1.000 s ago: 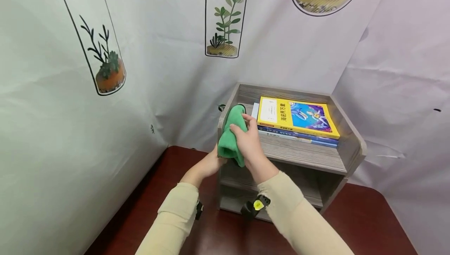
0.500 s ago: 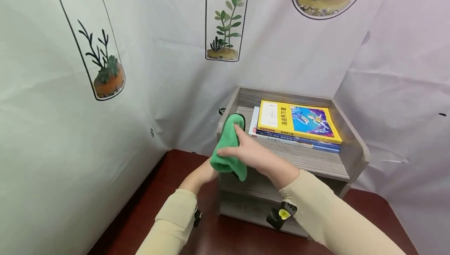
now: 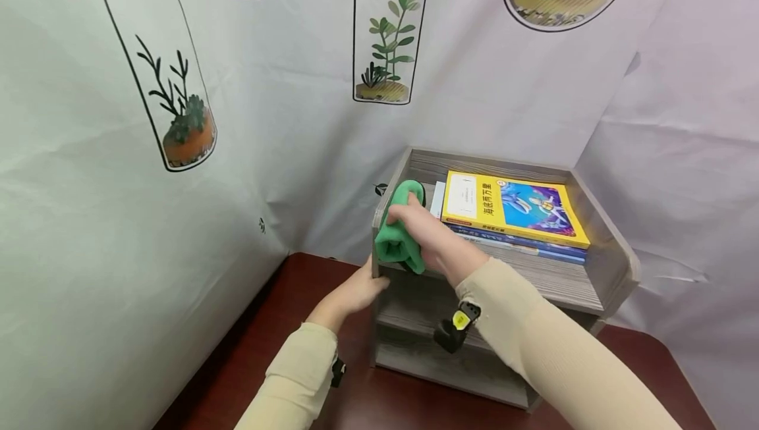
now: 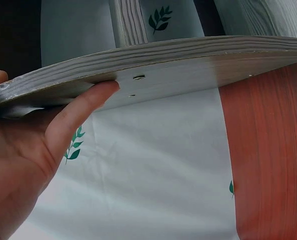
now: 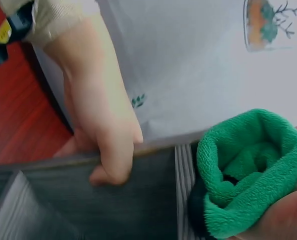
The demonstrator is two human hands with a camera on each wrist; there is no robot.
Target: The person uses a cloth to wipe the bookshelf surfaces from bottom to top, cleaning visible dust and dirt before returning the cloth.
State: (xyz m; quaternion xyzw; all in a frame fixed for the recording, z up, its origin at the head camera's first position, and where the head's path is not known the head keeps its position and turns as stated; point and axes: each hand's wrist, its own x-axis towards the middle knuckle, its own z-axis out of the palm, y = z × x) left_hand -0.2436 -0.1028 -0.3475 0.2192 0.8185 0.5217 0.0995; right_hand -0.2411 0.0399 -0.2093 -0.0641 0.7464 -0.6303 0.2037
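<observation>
In the head view my right hand (image 3: 418, 222) grips a folded green towel (image 3: 398, 240) against the left side panel of a grey wood-grain bookshelf (image 3: 483, 377), near the panel's upper front edge. Close up in the right wrist view, the towel (image 5: 251, 170) is rolled, with an open fold facing the camera and a dark edge. Lower on that panel, my left hand (image 3: 356, 290) holds the front edge, its thumb on one side and fingers on the other. The left wrist view shows the left hand (image 4: 33, 155) against the panel (image 4: 153, 57).
A yellow book (image 3: 512, 209) lies on top of a stack of books (image 3: 522, 245) on the upper shelf. Below are further shelf levels. The bookshelf stands on a dark red table (image 3: 314, 262), near white wall sheets (image 3: 284, 153) printed with plants.
The right hand with the towel first slid down and toward me along the panel, then back up and away. The left hand keeps its hold on the panel. The head view has shifted slightly.
</observation>
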